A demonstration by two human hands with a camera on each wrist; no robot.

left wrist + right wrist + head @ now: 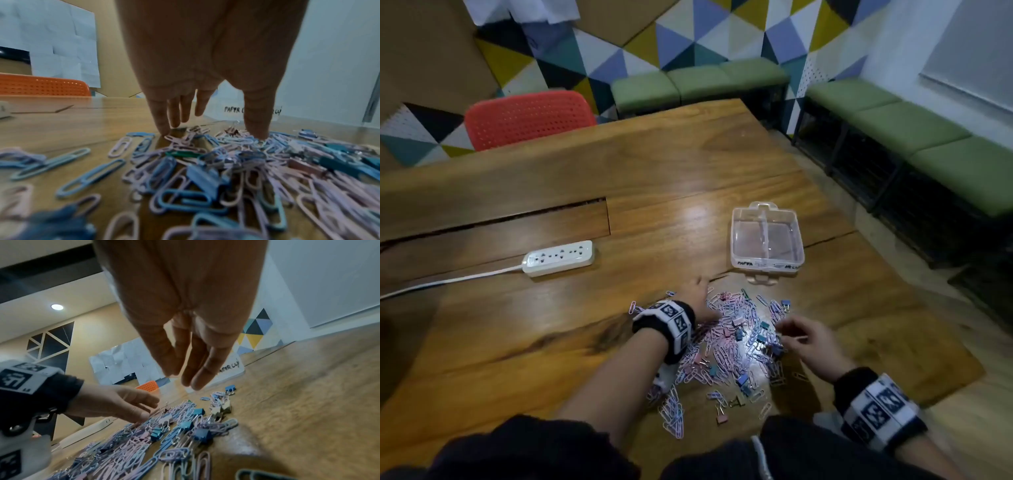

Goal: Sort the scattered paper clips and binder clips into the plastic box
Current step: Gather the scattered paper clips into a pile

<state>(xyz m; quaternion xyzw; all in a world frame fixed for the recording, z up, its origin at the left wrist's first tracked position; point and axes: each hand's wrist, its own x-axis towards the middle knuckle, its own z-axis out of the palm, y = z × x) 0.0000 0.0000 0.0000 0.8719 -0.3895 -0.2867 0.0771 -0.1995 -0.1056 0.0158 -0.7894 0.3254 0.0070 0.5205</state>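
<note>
A loose pile of pink, lilac and blue paper clips [726,346] mixed with small blue, teal and pink binder clips [762,337] lies on the wooden table [654,171] in front of me. The clear plastic box [767,240] with a middle divider stands empty just beyond the pile. My left hand [698,301] reaches over the pile's far left side. In the left wrist view this hand [211,126] has straight fingers, and its fingertips [164,132] and thumb touch the clips. My right hand [791,334] hovers over the pile's right side. Its fingers [195,382] hang relaxed and hold nothing.
A white power strip [558,257] with its cord lies to the left on the table. A long slot [500,219] cuts the tabletop behind it. A red chair [527,118] stands at the far edge. Green benches [893,123] line the walls to the right.
</note>
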